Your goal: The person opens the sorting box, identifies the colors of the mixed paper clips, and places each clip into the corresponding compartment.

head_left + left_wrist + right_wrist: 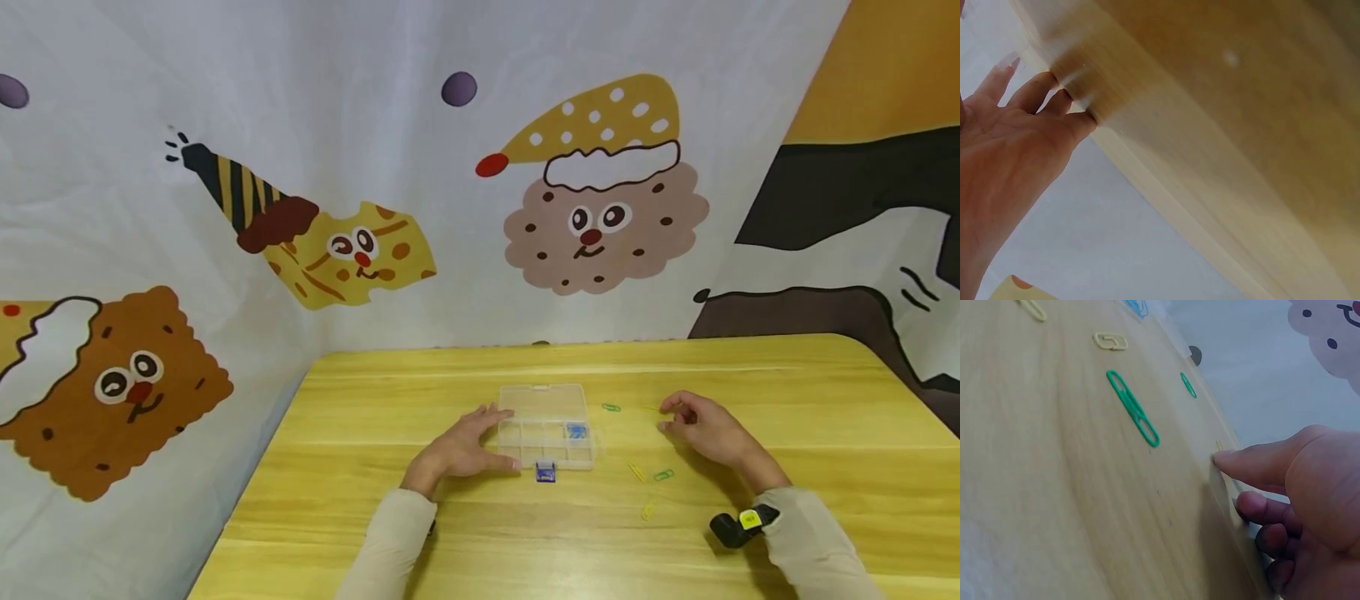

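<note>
A clear divided plastic box (542, 400) lies on the table with its lid raised to the back. Blue paper clips (576, 431) sit in one right-hand compartment. My left hand (465, 447) rests along the box's left side, fingers spread and thumb at the front edge. To the right of the box, my right hand (708, 429) pinches a yellow paper clip (1219, 445) at the tabletop between thumb and forefinger; the fingers hide most of it. Loose nearby are green paper clips (611, 407) and yellow paper clips (637, 472).
The wooden table (360, 533) ends at a patterned cloth (375, 100) hanging behind it. A small blue tag (546, 473) is at the box's front edge. On the right wrist is a black camera (731, 529).
</note>
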A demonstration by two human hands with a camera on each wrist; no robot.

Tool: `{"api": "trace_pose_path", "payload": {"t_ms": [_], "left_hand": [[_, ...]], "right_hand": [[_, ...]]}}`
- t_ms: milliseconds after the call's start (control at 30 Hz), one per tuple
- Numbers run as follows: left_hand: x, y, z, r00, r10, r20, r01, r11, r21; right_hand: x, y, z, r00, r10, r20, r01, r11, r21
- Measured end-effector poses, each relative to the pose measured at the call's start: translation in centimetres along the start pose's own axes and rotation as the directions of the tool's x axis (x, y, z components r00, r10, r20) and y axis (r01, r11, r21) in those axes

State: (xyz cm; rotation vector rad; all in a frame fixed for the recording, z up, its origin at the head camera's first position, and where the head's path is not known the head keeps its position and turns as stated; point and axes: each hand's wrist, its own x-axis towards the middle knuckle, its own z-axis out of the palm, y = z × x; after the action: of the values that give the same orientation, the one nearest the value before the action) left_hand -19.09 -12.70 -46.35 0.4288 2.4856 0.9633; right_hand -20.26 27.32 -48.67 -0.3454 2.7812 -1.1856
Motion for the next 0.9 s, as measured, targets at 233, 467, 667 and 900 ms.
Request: {"api": "trace_pose_path", "payload": {"t_ms": [233,467,667,900], "left_hand": [[-0.02,0.08,-0.12,1.0,-0.003,0.004,0.003,1.0,0.004],[-0.05,0.17,-0.27,1.0,-0.009,0.0,0.009,1.0,0.008],[-0.03,0.23,-0.35,1.0,-0.005,-0.003,0.005,1.0,0.007],[0.2,-0.05,-0.26,1.0,0.004,0.0,-0.004,1.0,0.014]], "right_hand": [[0.15,-0.2,-0.09,0.999,0.025,0.027,-0.025,1.0,0.001],[0.16,-0.31,-0.08,0.999,0.027,0.034,-0.028,0.999,0.023],[0.17,-0.38,-0.17,0.999,0.036,0.027,-0.036,0.999,0.025],[0.14,-0.2,-0.09,0.999,0.047,0.021,-0.048,0.998,0.042]]}}
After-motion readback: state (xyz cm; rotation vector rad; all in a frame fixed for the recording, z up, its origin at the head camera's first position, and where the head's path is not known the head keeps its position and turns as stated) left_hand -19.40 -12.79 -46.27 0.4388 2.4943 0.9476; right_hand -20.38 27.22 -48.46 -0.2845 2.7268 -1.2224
